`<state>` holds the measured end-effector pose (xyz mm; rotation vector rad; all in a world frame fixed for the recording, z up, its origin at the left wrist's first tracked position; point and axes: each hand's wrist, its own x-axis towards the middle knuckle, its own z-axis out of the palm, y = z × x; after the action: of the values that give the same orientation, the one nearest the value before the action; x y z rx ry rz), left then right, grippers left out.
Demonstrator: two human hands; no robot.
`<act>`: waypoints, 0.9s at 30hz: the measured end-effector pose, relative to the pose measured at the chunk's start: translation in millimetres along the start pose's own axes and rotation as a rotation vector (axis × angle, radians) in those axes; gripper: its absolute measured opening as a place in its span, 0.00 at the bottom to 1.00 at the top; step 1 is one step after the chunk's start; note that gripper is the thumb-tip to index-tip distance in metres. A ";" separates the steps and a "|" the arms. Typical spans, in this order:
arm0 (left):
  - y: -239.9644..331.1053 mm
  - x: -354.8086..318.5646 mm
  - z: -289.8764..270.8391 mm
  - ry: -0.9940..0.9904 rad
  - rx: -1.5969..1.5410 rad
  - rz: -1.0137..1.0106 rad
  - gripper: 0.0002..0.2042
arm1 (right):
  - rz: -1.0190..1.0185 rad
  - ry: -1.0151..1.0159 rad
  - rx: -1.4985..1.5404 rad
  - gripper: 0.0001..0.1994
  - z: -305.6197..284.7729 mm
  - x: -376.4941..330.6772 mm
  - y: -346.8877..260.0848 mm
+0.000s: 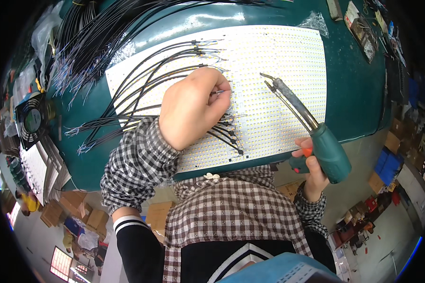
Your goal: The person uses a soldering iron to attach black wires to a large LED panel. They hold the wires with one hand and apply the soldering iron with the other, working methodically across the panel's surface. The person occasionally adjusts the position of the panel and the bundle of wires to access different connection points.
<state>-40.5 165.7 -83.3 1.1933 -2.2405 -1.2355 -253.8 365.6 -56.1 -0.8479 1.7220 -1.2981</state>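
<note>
A large white panel [278,61] covered in rows of small yellow LEDs lies on a dark green table [354,85]. My left hand [193,106] rests on the panel and pinches the stripped end of a thin black wire [216,92] against the board. Several black wires [141,85] fan out leftward from the panel, their ends lined up along a column. My right hand [311,165] grips a green-handled soldering gun [328,151] near the table's front edge. Its metal tip [269,80] hovers above the panel, to the right of my left hand.
A big bundle of loose black wires [94,33] lies at the table's back left. A black fan [30,120] sits at the left beside stacked white panels [42,165]. Clutter of small parts [363,28] fills the back right. Cardboard boxes [80,207] stand on the floor.
</note>
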 end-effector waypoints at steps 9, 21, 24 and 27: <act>2.0 1.2 6.1 0.019 0.018 -0.028 0.05 | 0.054 -0.050 -0.022 0.25 -0.8 -6.6 -2.7; 1.4 -1.1 11.7 0.037 -0.040 0.008 0.05 | 0.133 -0.066 0.071 0.34 -7.2 -15.0 4.7; 2.2 2.7 10.7 0.029 0.010 0.030 0.04 | 0.121 -0.107 0.045 0.34 -9.7 -14.3 5.9; 3.7 4.1 10.0 0.015 0.018 0.023 0.04 | 0.137 -0.102 0.039 0.35 -9.8 -16.6 5.7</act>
<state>-50.9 168.9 -86.5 1.1762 -2.2525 -1.1964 -255.2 385.7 -56.7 -0.7468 1.6402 -1.1736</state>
